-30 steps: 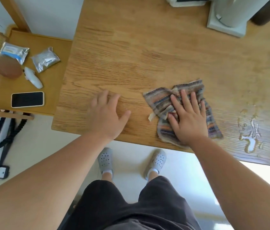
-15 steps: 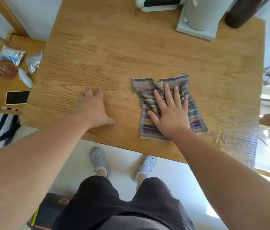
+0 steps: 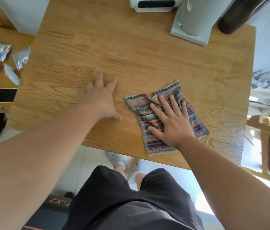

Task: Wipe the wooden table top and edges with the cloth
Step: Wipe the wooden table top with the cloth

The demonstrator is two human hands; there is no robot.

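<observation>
While the left hand (image 3: pixel 100 100) rests spread and empty on the pale wooden table top (image 3: pixel 131 52), seemingly bracing, the right hand (image 3: pixel 170 121) presses flat, fingers splayed, on the crumpled multicoloured striped cloth (image 3: pixel 157 140) near the front edge, beside wet streaks (image 3: pixel 222 130), likely to wipe them.

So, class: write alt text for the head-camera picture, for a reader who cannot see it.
Seen from above, a person's right hand presses flat on a striped cloth near the front edge of a wooden table, while the left hand rests open on the bare wood beside it. Water glistens just right of the cloth; white appliances stand at the far edge.
</observation>
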